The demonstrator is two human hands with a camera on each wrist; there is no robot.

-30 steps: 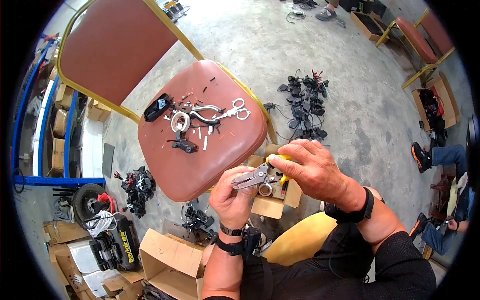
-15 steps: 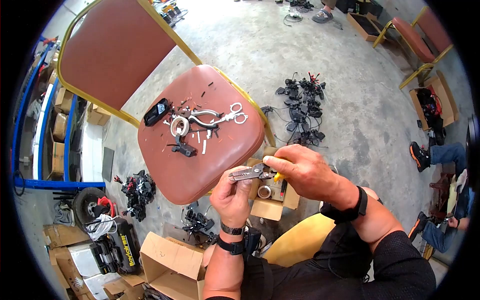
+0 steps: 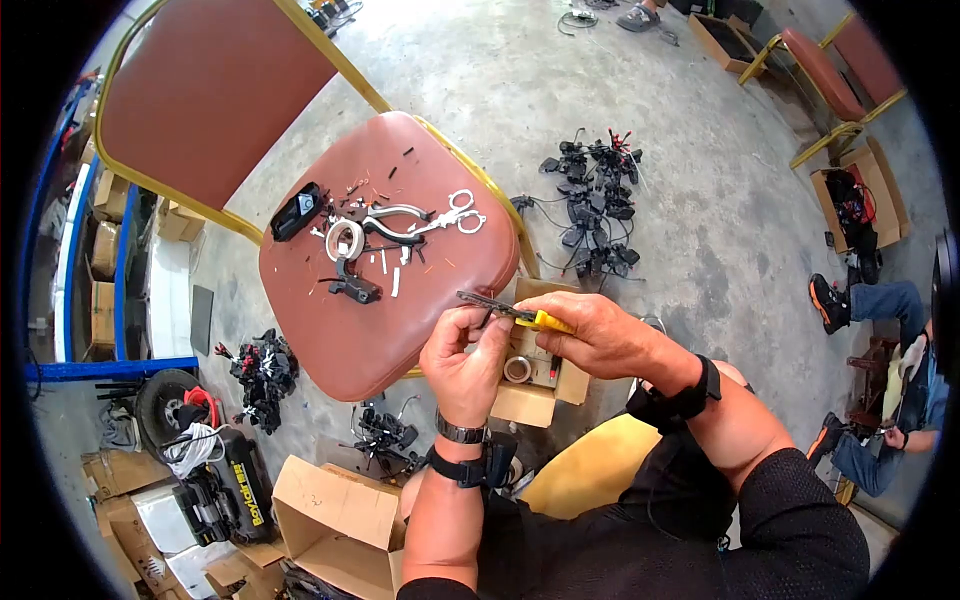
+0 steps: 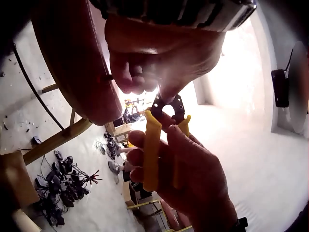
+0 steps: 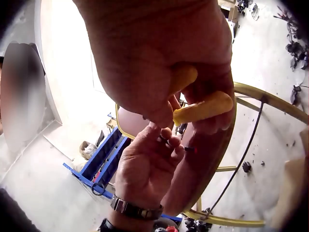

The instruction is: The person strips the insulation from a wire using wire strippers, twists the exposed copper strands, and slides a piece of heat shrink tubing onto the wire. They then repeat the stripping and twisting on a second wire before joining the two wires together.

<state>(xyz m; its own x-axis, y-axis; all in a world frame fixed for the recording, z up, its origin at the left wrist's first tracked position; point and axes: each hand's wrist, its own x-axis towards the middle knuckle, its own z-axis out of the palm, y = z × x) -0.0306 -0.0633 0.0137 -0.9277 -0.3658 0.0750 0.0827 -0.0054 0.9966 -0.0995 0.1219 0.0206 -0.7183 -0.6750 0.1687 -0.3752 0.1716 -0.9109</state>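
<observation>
My right hand (image 3: 600,338) grips wire strippers by their yellow handles (image 4: 152,157), which stand apart in the left wrist view. The dark metal head of the wire strippers (image 3: 485,302) points left and is turned edge-on in the head view. Close under it, my left hand (image 3: 462,370) pinches a thin dark cable (image 3: 487,319) between thumb and curled fingers. One short end of that cable (image 4: 108,77) sticks out past the left fingers. The fingers hide the rest of it. Both hands are just off the front edge of the red chair seat (image 3: 330,345).
On the seat lie scissors (image 3: 455,215), grey-handled pliers (image 3: 393,233), a tape roll (image 3: 344,240), a black case (image 3: 297,212) and cut scraps. An open carton (image 3: 524,405) stands below the hands. Black cabled parts (image 3: 597,205) lie on the floor; another carton (image 3: 335,500) is at lower left.
The wire strippers have turned from flat-side-up to edge-on, their head still at the left fingers. The dark cable now shows at the left fingertips. The head view has shifted slightly.
</observation>
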